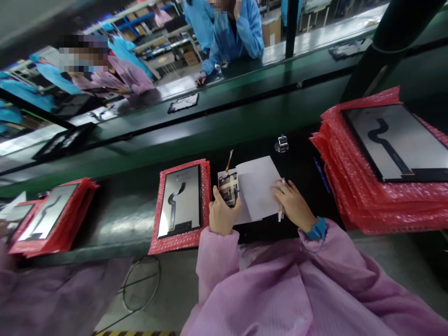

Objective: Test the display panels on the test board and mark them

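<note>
Right now the left hand (220, 215) grips a small part (228, 188) while the right hand (293, 203), holding a pen (280, 212), presses the white sheet (258, 186), so writing looks next

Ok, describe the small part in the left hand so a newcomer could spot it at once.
Start at the white sheet on the black mat before the person. At its left edge, the left hand grips a small circuit module. Unlike the flat display panels nearby, it is tiny, with an orange ribbon sticking up.
</note>
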